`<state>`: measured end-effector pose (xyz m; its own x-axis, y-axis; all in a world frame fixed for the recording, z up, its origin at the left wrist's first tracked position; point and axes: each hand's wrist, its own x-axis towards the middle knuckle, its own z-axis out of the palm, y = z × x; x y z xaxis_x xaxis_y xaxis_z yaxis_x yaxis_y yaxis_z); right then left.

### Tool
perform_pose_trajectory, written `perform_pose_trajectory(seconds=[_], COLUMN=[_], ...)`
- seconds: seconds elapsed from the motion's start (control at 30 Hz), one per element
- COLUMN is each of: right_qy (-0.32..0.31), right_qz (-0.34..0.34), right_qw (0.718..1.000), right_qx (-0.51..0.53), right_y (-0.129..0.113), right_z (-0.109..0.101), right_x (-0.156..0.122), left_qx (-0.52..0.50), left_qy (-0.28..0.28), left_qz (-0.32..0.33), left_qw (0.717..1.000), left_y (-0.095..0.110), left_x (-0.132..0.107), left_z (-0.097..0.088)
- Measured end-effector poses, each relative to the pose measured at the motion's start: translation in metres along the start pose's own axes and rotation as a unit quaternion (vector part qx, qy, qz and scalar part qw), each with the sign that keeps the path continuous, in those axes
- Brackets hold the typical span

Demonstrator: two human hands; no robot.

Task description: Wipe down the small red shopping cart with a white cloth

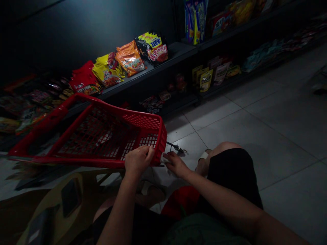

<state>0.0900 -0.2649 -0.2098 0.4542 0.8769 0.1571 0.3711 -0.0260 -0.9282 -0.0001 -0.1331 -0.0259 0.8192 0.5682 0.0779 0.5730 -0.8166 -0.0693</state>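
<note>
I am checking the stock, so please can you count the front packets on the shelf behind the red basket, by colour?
Red packet: 1
Yellow packet: 1
Orange packet: 1
Black packet: 1
Total: 4

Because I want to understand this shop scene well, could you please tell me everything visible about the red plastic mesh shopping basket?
The red plastic shopping basket is long and open-topped, with a solid rim and walls and floor of small-holed mesh. It sits low, beside the lower shelves, its long side toward the person. The left hand grips the rim at its near end, where a thin dark rod appears to stick out. The right hand is close by.
</note>
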Motion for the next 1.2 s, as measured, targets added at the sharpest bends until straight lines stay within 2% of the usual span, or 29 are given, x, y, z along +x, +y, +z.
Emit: perform_pose_trajectory(seconds=[0.1,0.27,0.5,0.67,0.77,0.83,0.93,1.0,1.13,1.2], right_qy=[-0.011,0.106,0.045,0.097,0.089,0.089,0.130,0.135,0.070,0.062], right_qz=[0.002,-0.006,0.011,-0.018,-0.019,0.013,0.088,0.111,0.070,0.050], right_qw=[1.000,0.994,0.998,0.993,0.992,0.991,0.983,0.982,0.994,0.997], right_qx=[-0.024,0.016,0.037,0.071,0.088,0.099,0.095,0.076,0.046,0.025], right_y=[-0.004,-0.008,-0.005,-0.011,-0.010,-0.005,0.011,0.021,0.028,0.024], right_z=[-0.006,-0.015,-0.016,-0.015,-0.012,-0.009,-0.006,-0.005,-0.001,0.003], right_x=[0.001,0.014,0.022,0.018,0.017,0.017,0.018,0.020,0.016,0.010], left_qx=[0.003,0.006,-0.009,-0.007,-0.013,-0.010,-0.003,-0.002,-0.005,-0.007], left_qy=[0.001,0.013,0.020,0.019,0.018,0.011,-0.003,-0.006,-0.005,-0.005], left_qz=[-0.002,0.009,0.032,0.038,0.044,0.041,0.030,0.026,0.029,0.029], left_qw=[1.000,1.000,0.999,0.999,0.999,0.999,1.000,1.000,1.000,1.000], left_y=[0.000,0.001,0.001,0.002,0.002,0.003,0.003,0.003,0.002,0.002], left_x=[0.000,-0.002,-0.002,-0.004,-0.006,-0.006,-0.006,-0.007,-0.009,-0.009], left_z=[0.000,0.000,-0.003,-0.002,-0.002,-0.003,-0.005,-0.006,-0.006,-0.006])
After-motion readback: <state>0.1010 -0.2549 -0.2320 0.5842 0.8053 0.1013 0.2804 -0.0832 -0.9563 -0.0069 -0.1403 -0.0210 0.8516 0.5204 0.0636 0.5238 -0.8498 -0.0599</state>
